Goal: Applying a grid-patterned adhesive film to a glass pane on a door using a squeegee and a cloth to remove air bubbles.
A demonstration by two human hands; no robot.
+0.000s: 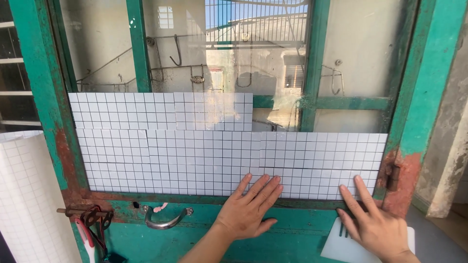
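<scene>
A green, rust-patched door (429,73) with a glass pane stands in front of me. White grid-patterned tile stickers (204,151) cover the pane's lower part in overlapping sheets. My left hand (251,207) lies flat with fingers spread on the bottom edge of the stickers, near the middle. My right hand (373,221) presses flat at the lower right corner of the sticker sheet, its palm over a white plastic scraper (336,246) resting against the door.
A metal handle (165,220) is fixed to the door below the pane. Red-handled scissors (90,226) hang on a rusty latch at lower left. A roll of the same grid sticker (24,195) stands at the left. Metal hooks show behind the glass.
</scene>
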